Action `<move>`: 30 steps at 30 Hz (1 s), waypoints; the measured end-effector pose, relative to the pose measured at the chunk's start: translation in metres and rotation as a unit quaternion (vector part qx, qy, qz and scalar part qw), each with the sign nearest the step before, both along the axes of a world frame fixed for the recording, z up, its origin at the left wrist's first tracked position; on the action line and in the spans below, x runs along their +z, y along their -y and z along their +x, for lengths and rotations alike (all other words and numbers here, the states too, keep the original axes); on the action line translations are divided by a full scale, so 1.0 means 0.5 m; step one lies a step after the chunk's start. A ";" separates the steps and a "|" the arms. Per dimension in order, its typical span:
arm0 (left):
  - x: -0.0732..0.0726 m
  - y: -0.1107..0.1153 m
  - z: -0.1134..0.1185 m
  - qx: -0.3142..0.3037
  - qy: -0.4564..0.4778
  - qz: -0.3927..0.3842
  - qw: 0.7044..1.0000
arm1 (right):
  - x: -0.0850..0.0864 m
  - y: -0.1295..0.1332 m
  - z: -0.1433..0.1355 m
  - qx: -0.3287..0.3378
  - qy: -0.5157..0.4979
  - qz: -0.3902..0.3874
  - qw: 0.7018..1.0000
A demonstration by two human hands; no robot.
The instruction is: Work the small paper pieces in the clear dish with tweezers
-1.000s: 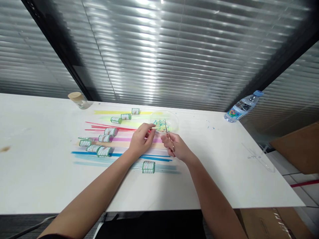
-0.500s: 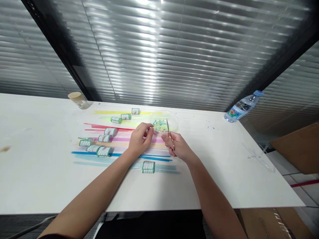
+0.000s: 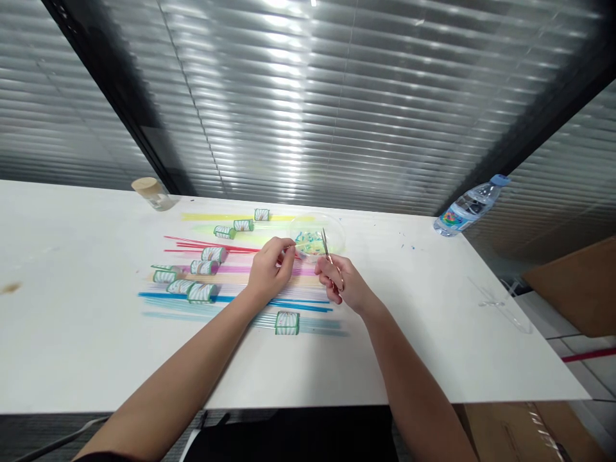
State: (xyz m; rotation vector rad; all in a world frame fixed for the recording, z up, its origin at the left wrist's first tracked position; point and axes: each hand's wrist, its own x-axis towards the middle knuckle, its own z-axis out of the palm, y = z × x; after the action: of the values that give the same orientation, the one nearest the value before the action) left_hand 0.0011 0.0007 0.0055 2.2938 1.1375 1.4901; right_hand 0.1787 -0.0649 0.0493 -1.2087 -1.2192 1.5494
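Note:
My right hand (image 3: 350,282) is wrapped round the handles of a pair of scissors (image 3: 326,245), whose blades point away from me and look slightly apart. Fingertips of my left hand (image 3: 270,268) pinch a thin pale stick (image 3: 301,244), which juts out over a clear round bowl (image 3: 342,239). Inside the bowl lie many small blue, green and yellow cut pieces (image 3: 310,239). Beneath my left hand and forearm, bundles of thin sticks lie in rows by colour, among them red sticks (image 3: 185,244) and blue sticks (image 3: 308,307). Several green-and-white paper bands (image 3: 287,323) wrap the bundles.
A jar with a tan lid (image 3: 153,194) stands at the back left of the white table (image 3: 409,346). At the back right is a water bottle (image 3: 469,206). Blue scraps (image 3: 408,247) and a clear looped strap (image 3: 500,305) lie on the right side.
The scissor blades have moved closer together and the scissors have shifted slightly right in my right hand. My left hand stays nearly where it was, with the thin stick pinched.

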 end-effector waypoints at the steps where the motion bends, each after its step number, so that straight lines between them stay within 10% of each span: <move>1: 0.000 0.000 0.000 -0.001 0.001 0.002 1.000 | 0.000 0.000 0.000 0.002 0.002 -0.001 1.000; 30: 0.003 0.001 0.001 -0.051 -0.010 0.031 0.998 | -0.014 -0.001 0.001 0.016 0.109 0.006 0.994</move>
State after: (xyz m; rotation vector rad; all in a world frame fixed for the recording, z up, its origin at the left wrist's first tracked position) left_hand 0.0016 0.0001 0.0070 2.3751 0.9773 1.4880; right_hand 0.1791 -0.0645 0.0423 -1.3838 -1.3914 1.4609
